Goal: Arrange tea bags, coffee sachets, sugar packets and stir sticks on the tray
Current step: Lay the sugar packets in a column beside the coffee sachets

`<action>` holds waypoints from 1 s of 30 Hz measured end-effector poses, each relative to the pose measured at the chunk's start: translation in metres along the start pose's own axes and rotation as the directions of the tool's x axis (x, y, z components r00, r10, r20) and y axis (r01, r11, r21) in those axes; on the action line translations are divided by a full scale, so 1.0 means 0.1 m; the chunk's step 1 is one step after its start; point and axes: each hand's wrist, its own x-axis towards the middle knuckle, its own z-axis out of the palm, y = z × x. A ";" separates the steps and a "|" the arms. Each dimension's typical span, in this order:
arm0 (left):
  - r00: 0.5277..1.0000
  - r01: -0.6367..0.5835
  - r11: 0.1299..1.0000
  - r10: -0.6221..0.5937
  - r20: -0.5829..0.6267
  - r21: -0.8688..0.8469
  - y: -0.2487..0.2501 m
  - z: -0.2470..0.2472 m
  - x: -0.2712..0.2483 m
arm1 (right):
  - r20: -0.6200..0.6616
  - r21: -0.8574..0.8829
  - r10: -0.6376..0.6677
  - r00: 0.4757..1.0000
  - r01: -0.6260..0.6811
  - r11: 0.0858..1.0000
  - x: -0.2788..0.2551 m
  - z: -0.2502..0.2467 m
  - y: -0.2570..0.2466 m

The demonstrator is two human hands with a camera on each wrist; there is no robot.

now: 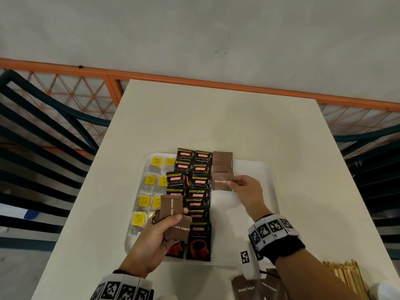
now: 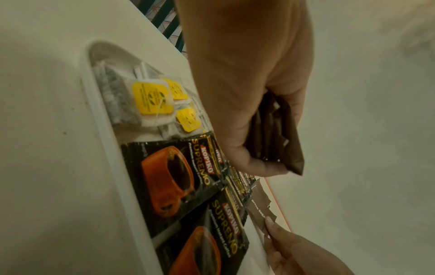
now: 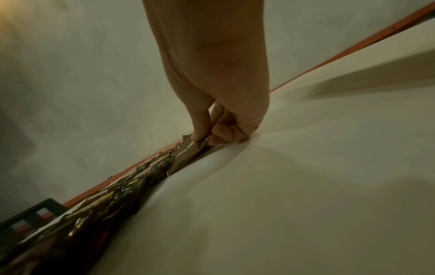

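Observation:
A white tray (image 1: 255,169) on the table holds yellow-tagged tea bags (image 1: 149,180) in its left columns and black coffee sachets (image 1: 198,185) down the middle. Brown sugar packets (image 1: 223,163) form a column to their right. My right hand (image 1: 242,187) pinches one brown sugar packet (image 1: 220,181) by its right edge, low over the tray, at the near end of that column. My left hand (image 1: 160,232) grips a small stack of brown sugar packets (image 1: 173,215) above the tray's near left. In the left wrist view the stack (image 2: 282,141) sits between thumb and fingers.
More brown sugar packets (image 1: 255,287) and a bundle of wooden stir sticks (image 1: 344,278) lie at the table's near right, with a white rounded object (image 1: 385,291) at the corner. The tray's right third is bare. Dark chair frames (image 1: 54,126) flank the table.

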 end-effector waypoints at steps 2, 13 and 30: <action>1.000 -0.002 1.000 0.002 -0.002 -0.003 0.01 0.00 0.00 | -0.034 -0.074 -0.021 0.999 0.018 0.997 0.01 0.02 0.01; 0.999 0.029 0.997 -0.030 0.014 0.067 -0.02 0.01 -0.01 | -0.068 -0.173 -0.207 0.976 0.192 0.966 -0.19 0.06 -0.10; 0.995 0.063 0.989 -0.074 0.072 0.134 0.02 -0.02 -0.08 | 0.629 -0.058 -0.255 0.734 0.371 0.927 -0.71 0.07 -0.46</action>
